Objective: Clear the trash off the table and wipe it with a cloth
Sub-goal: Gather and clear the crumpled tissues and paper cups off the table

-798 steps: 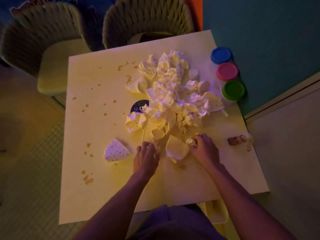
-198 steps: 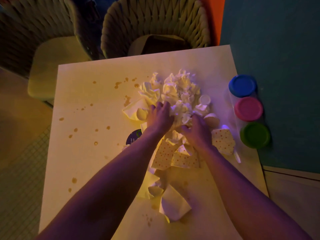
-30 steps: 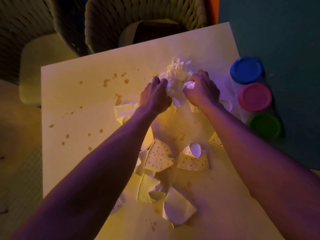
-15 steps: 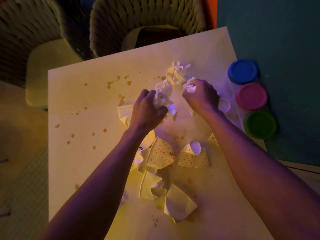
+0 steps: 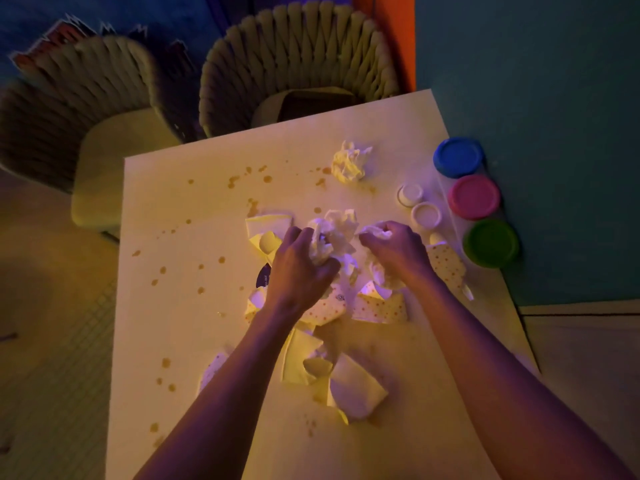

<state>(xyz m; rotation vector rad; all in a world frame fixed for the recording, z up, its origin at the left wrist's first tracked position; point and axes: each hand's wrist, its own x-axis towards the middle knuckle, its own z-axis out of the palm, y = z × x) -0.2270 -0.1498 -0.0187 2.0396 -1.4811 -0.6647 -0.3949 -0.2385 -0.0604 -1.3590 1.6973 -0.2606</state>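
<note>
My left hand (image 5: 300, 268) grips a wad of crumpled white tissue (image 5: 337, 230) above the middle of the table (image 5: 194, 327). My right hand (image 5: 398, 251) is closed on another bunch of tissue just to its right. One crumpled tissue ball (image 5: 349, 164) lies alone at the far side. Crushed dotted paper cups (image 5: 381, 306) and flattened plain paper cups (image 5: 356, 389) lie under and in front of my hands. Brown spill spots (image 5: 239, 180) dot the left half of the table.
Three tubs with blue (image 5: 458, 156), pink (image 5: 473, 197) and green (image 5: 491, 243) lids stand along the right edge by the teal wall. Two small white caps (image 5: 425, 214) lie beside them. Two woven chairs (image 5: 298, 60) stand behind the table.
Both hands pulled back toward me with tissue bunched in them. One tissue ball stayed behind at the far side.
</note>
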